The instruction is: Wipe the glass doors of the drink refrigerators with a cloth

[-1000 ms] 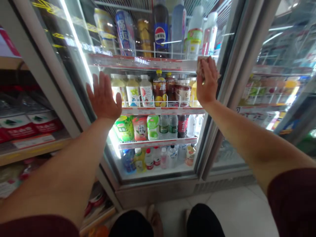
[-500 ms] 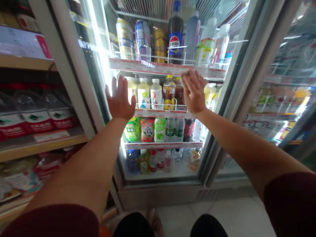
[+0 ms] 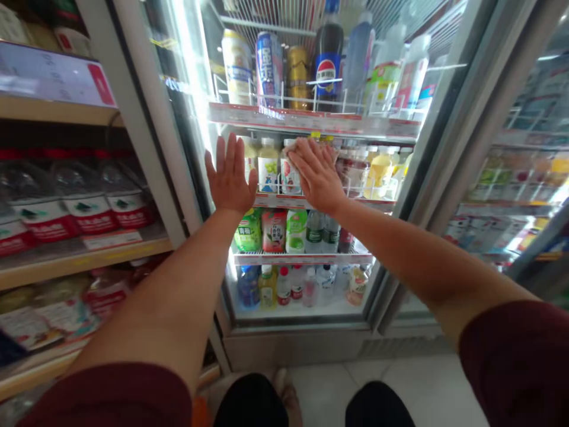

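My left hand (image 3: pixel 232 177) lies flat with fingers spread, seemingly against the glass door (image 3: pixel 377 65) of a lit drinks fridge, on its left side. Farther right, my right hand (image 3: pixel 317 175) is laid over a pale, crumpled cloth (image 3: pixel 332 153) at the glass; only the cloth's edges show around the fingers. Behind the door, a white bottle with a fruit label (image 3: pixel 291 172) is partly hidden by the right hand. Beside it stands another bottle with a green-fruit label (image 3: pixel 268 169).
Fridge shelves hold cans, a cola bottle (image 3: pixel 328 65) and a green carton-like pack (image 3: pixel 249 231). On the left, a wooden shelf (image 3: pixel 111 256) bears large red-labelled water bottles (image 3: pixel 128 196). Another glass-fronted fridge (image 3: pixel 511 207) adjoins on the right. My knees (image 3: pixel 251 403) show above the tiled floor (image 3: pixel 329 379).
My right hand has moved left across the glass with the cloth, toward my left hand. My left hand keeps nearly the same place on the door; the view has shifted slightly.
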Demonstrator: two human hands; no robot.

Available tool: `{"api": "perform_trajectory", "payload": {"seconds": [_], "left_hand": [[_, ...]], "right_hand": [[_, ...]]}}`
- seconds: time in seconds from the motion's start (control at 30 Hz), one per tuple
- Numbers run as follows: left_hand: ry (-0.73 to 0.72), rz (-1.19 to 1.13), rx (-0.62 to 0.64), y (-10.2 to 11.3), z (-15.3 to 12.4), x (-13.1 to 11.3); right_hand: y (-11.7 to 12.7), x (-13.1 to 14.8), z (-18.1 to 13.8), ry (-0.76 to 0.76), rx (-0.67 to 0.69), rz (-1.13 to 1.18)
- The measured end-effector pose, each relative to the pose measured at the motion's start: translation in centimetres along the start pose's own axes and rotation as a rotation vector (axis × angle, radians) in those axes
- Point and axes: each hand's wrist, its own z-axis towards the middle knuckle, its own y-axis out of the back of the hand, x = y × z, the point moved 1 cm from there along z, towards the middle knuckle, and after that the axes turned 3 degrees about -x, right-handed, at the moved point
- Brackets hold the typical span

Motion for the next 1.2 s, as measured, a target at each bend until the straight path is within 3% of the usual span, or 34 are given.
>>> {"api": "perform_trajectory", "payload": {"seconds": [0.17, 0.27, 0.37, 0.47, 0.6, 0.73, 0.8, 0.93, 1.1, 1.2], "left_hand": [[-0.044, 0.008, -0.049, 0.0, -0.1, -0.8], [-0.205, -0.045, -0.073, -0.1, 0.8, -4.2], [-0.394, -0.1, 0.009, -0.8, 1.9, -8.1], [-0.422, -0.092, 0.035, -1.8, 2.1, -9.8], [-0.5, 0.023, 0.062, -2.3, 0.9, -8.9], [-0.558, 0.05, 0.086, -1.4, 2.3, -7.5], [-0.541, 0.075, 0.069, -0.7, 4.1, -7.2], [-0.353, 0.169, -0.035, -0.2, 5.5, -7.4], [-0.448, 0.139, 0.177, 0.0, 4.3, -8.0], [-0.427, 0.157, 0.189, 0.9, 6.0, -7.4]], "right_hand": [[-0.5, 2.5, -0.6, -0.012, 0.085, 0.037], [-0.7, 2.7, 1.0, -0.007, 0.125, 0.131], [0.1, 2.1, 2.2, 0.009, 0.154, 0.227], [2.5, -0.4, 1.8, 0.055, 0.1, 0.243], [6.3, -6.2, -1.7, 0.001, 0.043, 0.007], [7.2, -10.1, -5.7, -0.111, 0.092, -0.176], [6.9, -10.6, -6.6, -0.129, 0.105, -0.206], [6.3, -10.3, -6.8, -0.139, 0.093, -0.212], [6.4, -10.3, -6.7, -0.131, 0.09, -0.205], [6.4, -10.3, -6.8, -0.132, 0.08, -0.198]]}}
